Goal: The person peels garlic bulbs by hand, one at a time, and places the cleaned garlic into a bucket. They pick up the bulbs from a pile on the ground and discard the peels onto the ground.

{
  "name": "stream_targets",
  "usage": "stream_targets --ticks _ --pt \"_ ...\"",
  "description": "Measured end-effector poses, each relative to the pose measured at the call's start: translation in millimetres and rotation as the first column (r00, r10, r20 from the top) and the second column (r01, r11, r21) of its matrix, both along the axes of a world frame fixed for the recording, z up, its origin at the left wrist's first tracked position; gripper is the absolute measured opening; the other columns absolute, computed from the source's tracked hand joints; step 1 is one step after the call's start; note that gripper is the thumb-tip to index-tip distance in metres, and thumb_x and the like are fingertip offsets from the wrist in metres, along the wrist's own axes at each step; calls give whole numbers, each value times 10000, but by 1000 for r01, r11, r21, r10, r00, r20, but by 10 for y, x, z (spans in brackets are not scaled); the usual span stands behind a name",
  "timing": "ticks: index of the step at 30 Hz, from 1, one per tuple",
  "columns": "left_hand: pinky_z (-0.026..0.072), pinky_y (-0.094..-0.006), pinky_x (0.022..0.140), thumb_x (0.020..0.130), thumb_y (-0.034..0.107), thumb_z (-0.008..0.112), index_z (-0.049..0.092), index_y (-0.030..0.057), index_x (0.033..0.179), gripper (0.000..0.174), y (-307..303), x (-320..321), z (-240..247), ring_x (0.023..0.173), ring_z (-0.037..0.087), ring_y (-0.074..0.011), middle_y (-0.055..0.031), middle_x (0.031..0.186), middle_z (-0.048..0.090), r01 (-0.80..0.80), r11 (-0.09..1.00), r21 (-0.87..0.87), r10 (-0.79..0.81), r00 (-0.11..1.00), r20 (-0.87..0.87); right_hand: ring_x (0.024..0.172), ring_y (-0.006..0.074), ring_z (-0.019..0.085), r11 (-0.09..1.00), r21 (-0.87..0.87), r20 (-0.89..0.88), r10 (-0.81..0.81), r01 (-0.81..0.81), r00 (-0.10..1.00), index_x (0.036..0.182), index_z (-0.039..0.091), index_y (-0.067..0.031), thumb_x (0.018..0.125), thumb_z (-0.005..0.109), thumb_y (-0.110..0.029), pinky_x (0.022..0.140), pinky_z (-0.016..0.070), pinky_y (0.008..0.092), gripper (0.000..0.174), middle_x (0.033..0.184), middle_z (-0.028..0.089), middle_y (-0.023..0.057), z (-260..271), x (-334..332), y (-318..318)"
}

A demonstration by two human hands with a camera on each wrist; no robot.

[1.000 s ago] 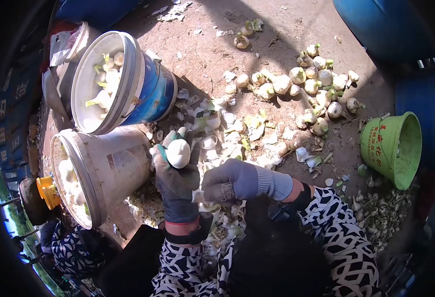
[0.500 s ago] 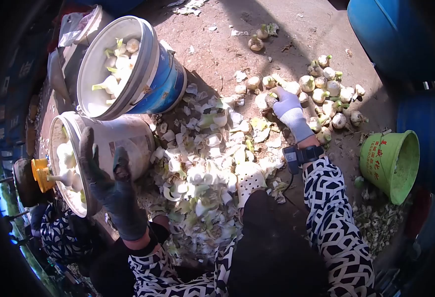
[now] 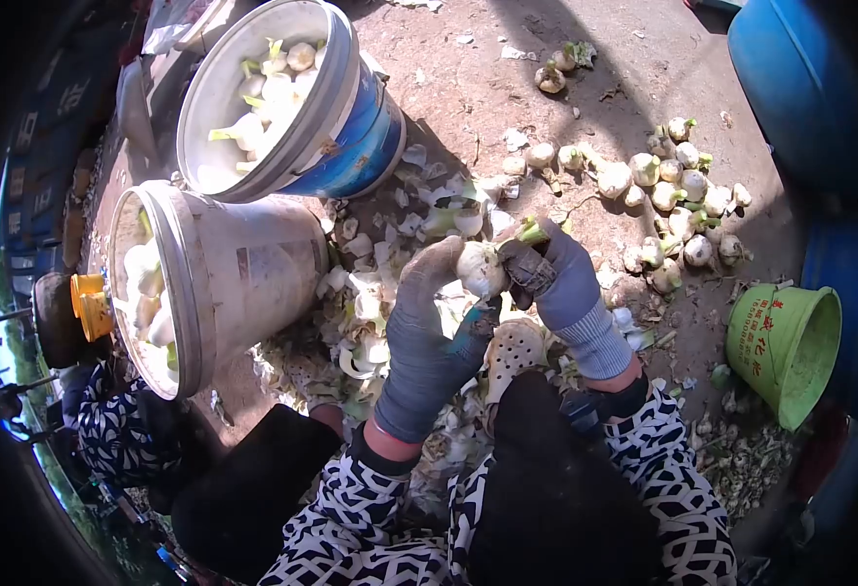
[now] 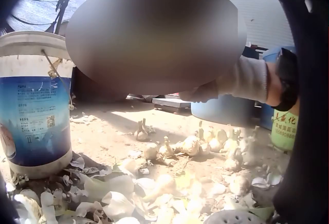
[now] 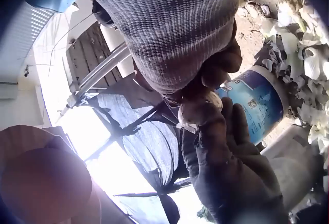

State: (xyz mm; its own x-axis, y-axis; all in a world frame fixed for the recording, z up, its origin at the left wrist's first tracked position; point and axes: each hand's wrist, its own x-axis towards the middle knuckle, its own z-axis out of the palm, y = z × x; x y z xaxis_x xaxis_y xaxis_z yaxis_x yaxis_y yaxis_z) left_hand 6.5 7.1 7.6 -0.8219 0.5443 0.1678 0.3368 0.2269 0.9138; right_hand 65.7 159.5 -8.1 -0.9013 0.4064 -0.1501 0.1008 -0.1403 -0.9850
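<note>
In the head view, a garlic bulb (image 3: 481, 271) with a short green stem (image 3: 532, 231) is held between both gloved hands, above a heap of peelings. My left hand (image 3: 424, 332), in a dark grey glove, grips the bulb from the left with thumb and fingers. Its stem side meets my right hand (image 3: 561, 283), in a light grey glove, whose curled fingers and wrapped thumb pinch there. The right wrist view shows the left hand's fingers (image 5: 216, 136) around the bulb (image 5: 185, 118), partly hidden by the right hand. A blurred oval covers much of the left wrist view.
A white bucket (image 3: 243, 264) and a blue bucket (image 3: 361, 137), both holding bulbs, tilt at left. Unpeeled bulbs (image 3: 668, 195) lie on the ground at right, beyond a green bucket (image 3: 756, 342). Peelings (image 3: 361, 361) surround a perforated shoe (image 3: 515, 354).
The left hand held a peeled white bulb, then was open at the white bucket, and is now back centre. The right hand reached to the ground pile and came back; both hands now hold a bulb.
</note>
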Motion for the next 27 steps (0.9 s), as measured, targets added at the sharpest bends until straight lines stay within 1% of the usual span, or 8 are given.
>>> stream_targets --ticks 4,8,12,16,18,20,24,27 --pt "477 -355 953 823 91 722 417 15 1334 600 -67 -76 -61 1114 565 -210 -123 1282 520 40 909 415 -229 880 417 526 29 512 994 -63 65 94 -90 993 1052 612 -31 939 611 -173 473 419 196 181 719 611 -2 162 52 47" --pt "539 -381 844 882 134 654 390 -5 1355 559 -238 -159 109 1001 628 -265 -161 1148 609 199 979 38 -184 791 584 534 26 536 894 -333 163 369 -300 915 1096 619 -29 933 608 -151 474 422 199 204 724 614 3 357 110 103" --pt "506 -360 834 903 123 596 487 -13 1287 422 -251 -423 -48 926 641 -317 -200 1027 643 323 803 -502 -381 924 -16 453 87 535 679 -607 119 592 -414 797 1159 604 -7 885 646 -164 413 422 225 318 655 602 39 336 164 27" --pt "473 -330 876 942 250 568 531 -11 1243 400 -49 -259 15 949 618 -277 -146 1060 631 74 997 32 -80 861 502 482 95 555 530 -817 -40 344 -229 938 1163 599 6 883 647 -176 435 446 229 337 694 617 44 -33 122 -116" --pt "476 -299 833 958 154 537 564 18 1184 265 5 -58 293 972 583 -177 -102 1048 612 96 994 -44 -96 995 14 515 134 589 708 -656 100 423 -260 900 1206 547 47 880 635 -220 429 456 232 431 801 653 102 -61 86 -166" --pt "467 -330 879 951 136 541 555 25 1213 285 -90 -14 163 1023 570 -202 -107 1060 607 71 995 65 -76 994 76 626 157 642 718 -629 1 384 -298 923 1278 492 46 864 644 -201 500 503 232 505 945 662 127 -105 164 -227" --pt "504 -338 856 841 80 668 549 21 1236 416 -194 -128 160 993 617 -189 -126 1078 636 146 878 -456 -300 910 -287 1039 288 628 197 -945 -223 192 -260 956 1273 479 69 799 680 -125 927 504 383 550 1165 609 190 -6 205 -111" --pt "531 -316 815 801 16 681 546 21 1249 468 -62 -86 271 968 646 -193 -144 1130 635 131 978 165 -162 969 189 1075 364 609 308 -941 -139 24 -140 990 1328 402 88 777 671 -69 951 503 480 632 1220 561 252 -90 448 -25"
